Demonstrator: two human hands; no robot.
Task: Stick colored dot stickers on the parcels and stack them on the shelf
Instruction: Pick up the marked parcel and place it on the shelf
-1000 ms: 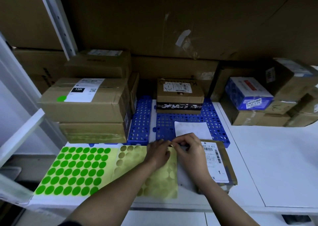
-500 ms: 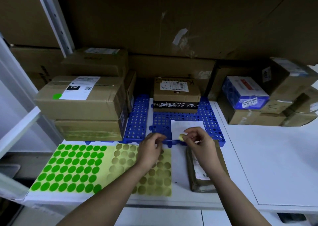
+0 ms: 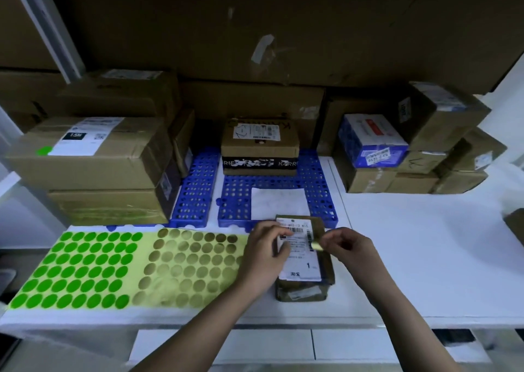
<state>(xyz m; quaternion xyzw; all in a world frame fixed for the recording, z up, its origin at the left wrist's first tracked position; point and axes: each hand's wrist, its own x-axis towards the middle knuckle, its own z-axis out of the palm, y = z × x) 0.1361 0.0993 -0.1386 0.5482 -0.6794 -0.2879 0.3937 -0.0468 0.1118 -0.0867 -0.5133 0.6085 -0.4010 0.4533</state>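
1. At the left back of the white desk (image 3: 425,258) stands a stack of brown cardboard boxes (image 3: 93,170); the upper one carries a white label with a green dot (image 3: 43,151) at its left end.
2. Along the front left edge lies a sheet of green dot stickers (image 3: 82,269), and just to its right, touching it, a sheet of dull gold dot stickers (image 3: 190,269).
3. Behind the sheets, toward the middle of the desk, sit two blue perforated trays (image 3: 198,193); a small brown box (image 3: 259,144) rests at the back of the right one and a white paper (image 3: 279,203) lies on its front part.
4. The left hand (image 3: 262,258) rests over the right edge of the gold sheet, its curled fingers holding the left side of the small parcel (image 3: 304,261).
5. That parcel lies near the front edge at the desk's middle, label up, its far end touching the blue tray.
6. The right hand (image 3: 351,247) pinches a gold dot sticker (image 3: 317,245) between thumb and forefinger, just over the parcel's right edge.
7. At the right back of the desk stands a pile of boxes, one of them blue and white (image 3: 371,142).
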